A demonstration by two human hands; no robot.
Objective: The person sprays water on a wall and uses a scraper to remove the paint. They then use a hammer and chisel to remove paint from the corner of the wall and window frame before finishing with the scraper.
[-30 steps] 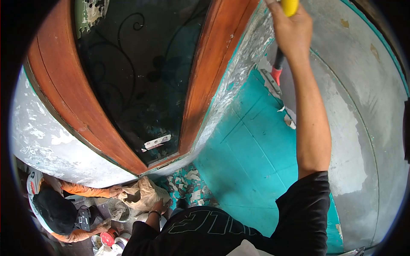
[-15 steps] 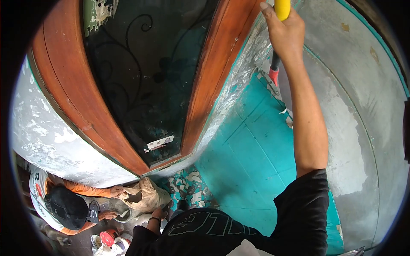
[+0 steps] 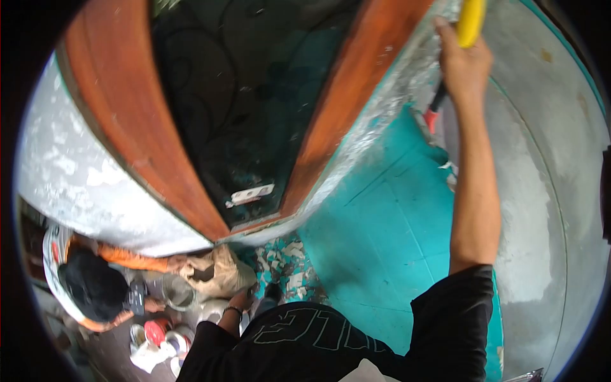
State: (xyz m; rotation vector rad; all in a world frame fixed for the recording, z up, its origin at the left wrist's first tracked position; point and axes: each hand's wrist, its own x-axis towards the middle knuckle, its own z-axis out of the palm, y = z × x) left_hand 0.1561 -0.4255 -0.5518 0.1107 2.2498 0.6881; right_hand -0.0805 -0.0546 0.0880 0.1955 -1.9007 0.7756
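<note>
My right hand (image 3: 468, 73) is wrapped round a long-handled scraper (image 3: 471, 24) with a yellow grip, black shaft and red neck. Its blade is at the upper edge of the turquoise paint (image 3: 375, 210), where loose flakes (image 3: 450, 170) curl away beside bare grey wall (image 3: 534, 191). Low on the left, my left hand (image 3: 240, 299), with a dark band at the wrist, is down beside a brown paper sack (image 3: 229, 270). Its fingers are small and partly hidden, and I cannot tell whether they hold anything.
A wood-framed window (image 3: 337, 114) stands left of the turquoise wall. Peeled paint chips (image 3: 293, 267) litter the floor. A co-worker in a black cap (image 3: 92, 286) crouches at lower left, one hand at the sack, near a bucket (image 3: 178, 293) and a red container (image 3: 156, 331).
The whole view has shifted, so the wall and window sit further right. My right hand has moved right with the scraper. The co-worker's lower hand has drawn back from the bucket.
</note>
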